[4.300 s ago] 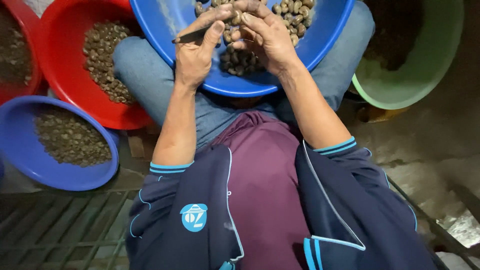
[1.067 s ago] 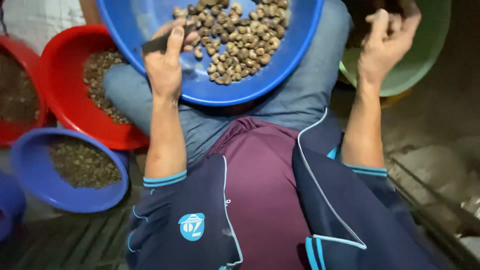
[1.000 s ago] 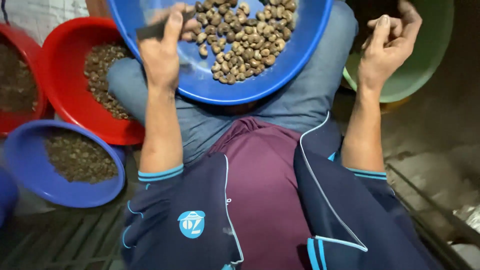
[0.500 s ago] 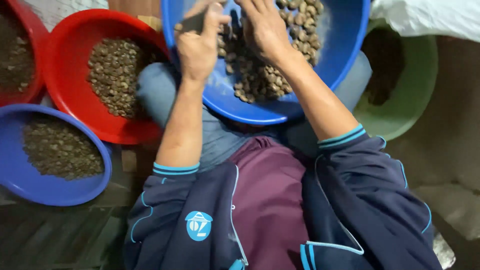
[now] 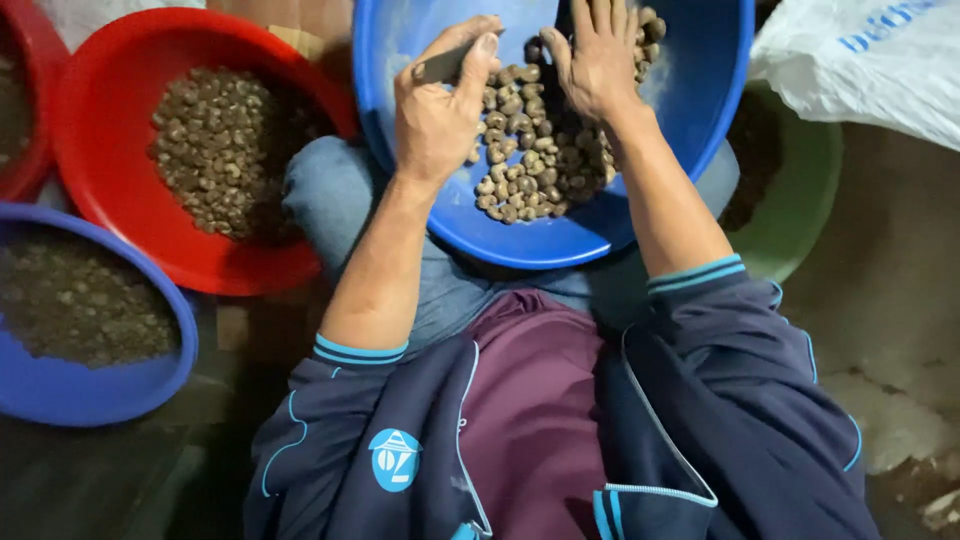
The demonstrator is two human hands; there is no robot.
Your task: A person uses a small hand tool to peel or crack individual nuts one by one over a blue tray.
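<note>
Resting on the person's lap, the blue bowl (image 5: 600, 225) holds a heap of nuts (image 5: 535, 160). Left hand (image 5: 437, 110) keeps a clenched grip on a small blade (image 5: 438, 68); right hand (image 5: 597, 60) lies spread, grip released, on the nuts. Beyond sits a red bowl (image 5: 120, 215).

Small dark blade (image 5: 441, 68) — tan-brown nuts (image 5: 535, 150) heaped in lap-held blue basin (image 5: 610, 225)

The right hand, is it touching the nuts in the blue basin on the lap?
Touching. The head view shows the right hand lying palm down on the nuts in the blue basin, fingers spread over them, no gap visible.
</note>
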